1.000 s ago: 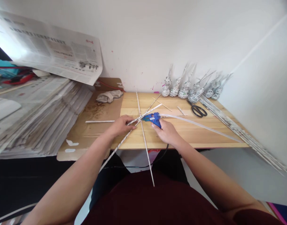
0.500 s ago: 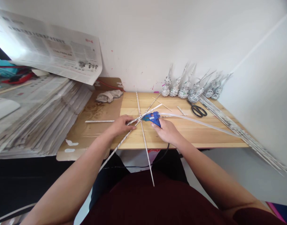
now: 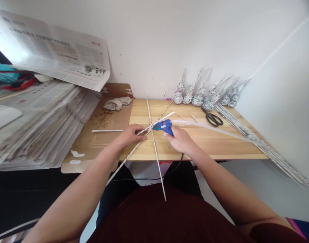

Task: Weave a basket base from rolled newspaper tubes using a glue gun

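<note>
A person brings a blue glue gun [image 3: 166, 127] to a star of crossed paper sticks [image 3: 156, 155] on a wooden table [image 3: 194, 145].
The right hand [image 3: 181, 140] has its fingers wrapped round the gun's handle; the nozzle is at the crossing, though whether it touches cannot be told. The left hand [image 3: 131, 135], just left of the crossing, pinches a paper stick between thumb and fingers, its free end pointing far and right. A long clear glue stick [image 3: 215, 128] runs right from the gun's back. Black scissors [image 3: 213, 119] lie farther right, near a bundle of paper sticks [image 3: 268, 150], with woven paper gourds [image 3: 197, 98] along the far wall. Stacked newspapers [image 3: 75, 111] stand at left, beside brown cardboard [image 3: 103, 121] bearing a crumpled cloth [image 3: 117, 103].
</note>
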Available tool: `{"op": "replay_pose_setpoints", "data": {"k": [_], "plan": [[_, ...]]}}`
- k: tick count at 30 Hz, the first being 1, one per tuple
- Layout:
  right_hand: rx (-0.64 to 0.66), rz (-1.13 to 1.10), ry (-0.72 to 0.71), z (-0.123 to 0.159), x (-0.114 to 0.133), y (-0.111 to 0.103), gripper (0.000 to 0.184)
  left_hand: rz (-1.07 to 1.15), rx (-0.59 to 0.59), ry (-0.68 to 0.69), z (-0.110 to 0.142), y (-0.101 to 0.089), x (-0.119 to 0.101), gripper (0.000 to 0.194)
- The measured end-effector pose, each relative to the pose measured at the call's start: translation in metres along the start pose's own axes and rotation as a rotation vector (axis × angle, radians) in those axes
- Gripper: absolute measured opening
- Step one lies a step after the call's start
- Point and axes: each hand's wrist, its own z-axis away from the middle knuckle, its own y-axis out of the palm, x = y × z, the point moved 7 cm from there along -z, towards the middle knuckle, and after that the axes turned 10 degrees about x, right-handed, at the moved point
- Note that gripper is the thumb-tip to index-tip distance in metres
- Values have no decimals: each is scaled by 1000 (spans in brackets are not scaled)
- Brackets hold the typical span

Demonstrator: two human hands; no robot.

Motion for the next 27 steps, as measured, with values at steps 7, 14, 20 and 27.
{"op": "replay_pose_setpoints", "data": {"k": [7,14,20,27], "plan": [[0,-16,12,1,-2,-2,34,12,-6,-4,1,0,2,40],[-4,-16,-18,0,1,2,33,41,6,0,0,1,4,40],[-5,-2,16,1,-1,-2,32,46,3,-17,1,-1,3,45],[-14,-4,9,1,-1,0,35,137,34,0,3,0,-1,51]]}}
